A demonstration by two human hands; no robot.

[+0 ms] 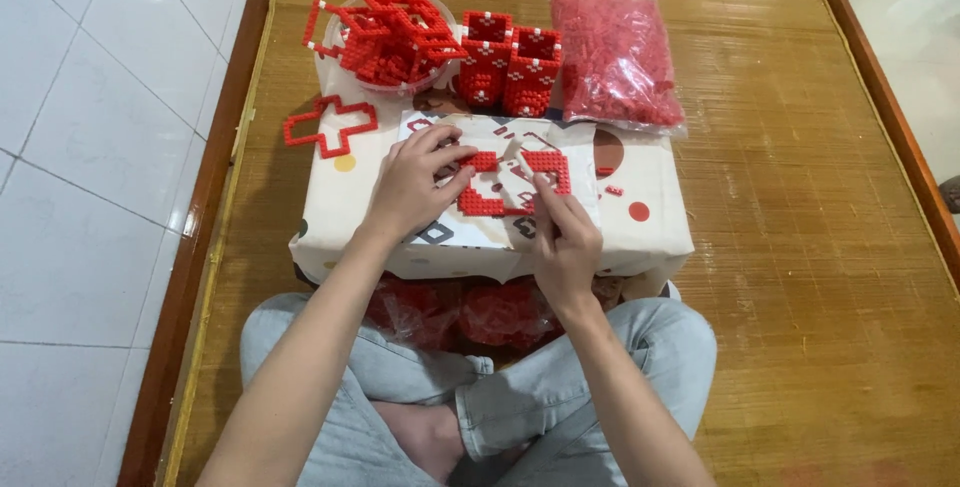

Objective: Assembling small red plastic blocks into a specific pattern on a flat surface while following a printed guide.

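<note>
A flat red outline of small building bricks [497, 187] lies on a paper sheet [470, 227] on top of a box wrapped in dotted white paper [650, 227]. My left hand [415, 182] pinches the outline's upper left part. At the lower right edge, my right hand [562, 237] presses down on it with the fingertips. A few loose red bricks [608, 180] lie just right of the outline.
Behind the box stand a clear bowl piled with red brick frames [392, 32], two square red brick cups [508, 64] and a clear bag of red bricks [615, 57]. A red cross-shaped frame [330, 125] lies at the box's left corner. More bags of red bricks [470, 312] rest against my crossed legs. White tiles lie left of the mat.
</note>
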